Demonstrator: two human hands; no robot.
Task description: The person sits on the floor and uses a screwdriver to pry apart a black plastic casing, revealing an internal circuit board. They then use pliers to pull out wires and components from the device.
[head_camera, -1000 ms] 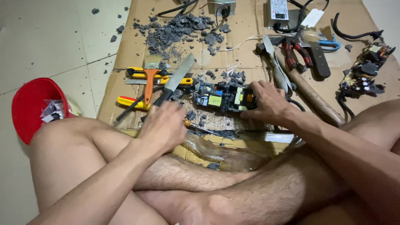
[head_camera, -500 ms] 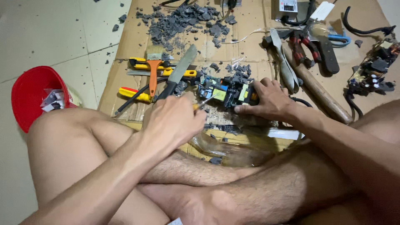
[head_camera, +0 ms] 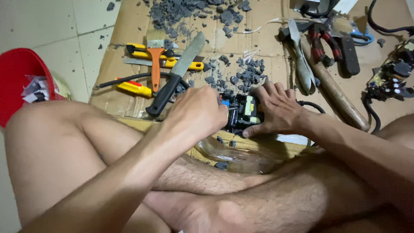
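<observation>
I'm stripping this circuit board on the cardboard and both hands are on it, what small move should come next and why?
Probably keep the right hand pressing the circuit board flat while the left hand works at its left edge. The board lies among loose grey chips, so it may slide unless pinned.

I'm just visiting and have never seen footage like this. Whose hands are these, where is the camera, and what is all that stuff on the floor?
There is no machine here. A person sits cross-legged on the floor, and the single camera is worn on their head, looking down at their own hands. The left hand and right hand both rest on a small circuit board; what the left fingers grip is hidden. The board lies on cardboard. Around it are a knife, a brush, a yellow screwdriver, pliers, a wooden handle and grey rubble. A red bowl sits at the left.
</observation>
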